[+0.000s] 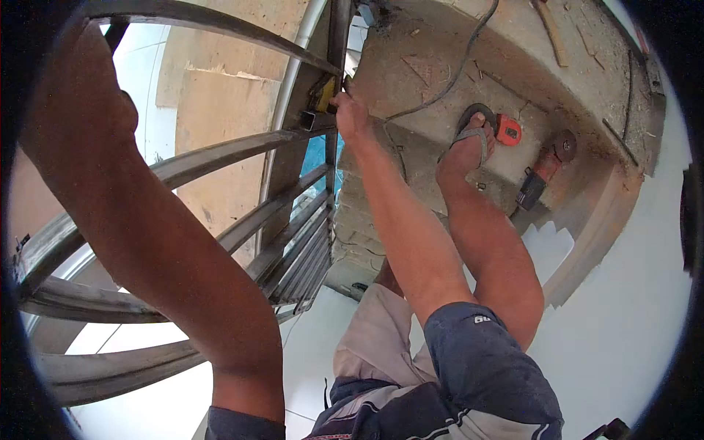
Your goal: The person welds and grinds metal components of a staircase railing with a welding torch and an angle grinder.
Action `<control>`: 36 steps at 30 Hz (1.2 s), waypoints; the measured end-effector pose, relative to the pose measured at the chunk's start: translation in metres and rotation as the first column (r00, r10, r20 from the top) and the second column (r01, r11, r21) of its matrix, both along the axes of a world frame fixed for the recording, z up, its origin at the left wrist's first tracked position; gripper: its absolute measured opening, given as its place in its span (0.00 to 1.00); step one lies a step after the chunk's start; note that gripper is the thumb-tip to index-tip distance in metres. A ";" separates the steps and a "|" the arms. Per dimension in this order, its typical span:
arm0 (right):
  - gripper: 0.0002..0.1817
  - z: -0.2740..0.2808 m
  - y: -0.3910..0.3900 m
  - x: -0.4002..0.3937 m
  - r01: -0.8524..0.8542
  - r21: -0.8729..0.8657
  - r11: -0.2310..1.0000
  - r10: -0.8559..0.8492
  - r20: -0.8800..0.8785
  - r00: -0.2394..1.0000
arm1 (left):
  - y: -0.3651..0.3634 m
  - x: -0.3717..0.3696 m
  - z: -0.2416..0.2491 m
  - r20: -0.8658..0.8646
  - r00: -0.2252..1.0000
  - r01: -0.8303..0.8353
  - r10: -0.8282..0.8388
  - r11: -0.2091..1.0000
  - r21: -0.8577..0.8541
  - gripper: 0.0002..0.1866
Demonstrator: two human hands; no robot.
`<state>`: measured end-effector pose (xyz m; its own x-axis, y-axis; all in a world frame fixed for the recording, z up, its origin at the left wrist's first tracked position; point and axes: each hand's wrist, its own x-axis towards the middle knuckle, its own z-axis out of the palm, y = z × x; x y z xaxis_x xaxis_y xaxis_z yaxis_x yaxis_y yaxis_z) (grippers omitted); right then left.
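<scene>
My right hand (353, 119) is closed at the upright metal post (339, 44) of a railing. What its fingers hold is hidden, though a dark tip shows above them. A yellow and black object (321, 95) sits just left of that hand, above the open end of a square metal tube (311, 121). My left arm reaches up along the curved metal bars (220, 152) to the upper left. There my left hand (70, 48) is dark and cut by the view's edge, near the top bar (183, 13), with its fingers hidden.
An angle grinder (541, 174) and a red and black tape measure (508, 130) lie on the step by my sandalled foot (475, 136). A dark cable (451, 84) crosses the dusty concrete stairs (396, 73). A wooden-handled tool (551, 33) lies higher up. Plywood sheets (227, 125) stand beyond the railing.
</scene>
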<state>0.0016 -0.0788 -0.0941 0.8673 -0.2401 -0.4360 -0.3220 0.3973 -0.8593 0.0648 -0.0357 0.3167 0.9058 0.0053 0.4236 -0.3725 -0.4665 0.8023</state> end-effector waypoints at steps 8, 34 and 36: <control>0.24 0.038 -0.011 0.005 -0.012 -0.347 0.938 0.018 0.015 1.000 | 0.000 0.000 0.007 -0.042 0.999 0.031 -0.033 0.998 -0.054 0.19; 0.12 0.030 -0.019 0.020 0.111 -0.745 0.658 -0.010 0.139 0.990 | 0.007 0.000 -0.016 0.295 0.929 -0.319 0.224 0.888 0.330 0.16; 0.12 0.026 -0.017 0.020 0.113 -0.735 0.668 -0.023 0.131 0.991 | 0.002 -0.001 -0.013 0.282 0.922 -0.367 0.264 0.827 0.426 0.19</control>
<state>0.0219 -0.0959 -0.0683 0.8632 -0.5048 0.0002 -0.2138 -0.3659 -0.9058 0.0635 -0.0340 0.3034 0.7826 0.0337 0.6216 -0.2687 -0.8824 0.3861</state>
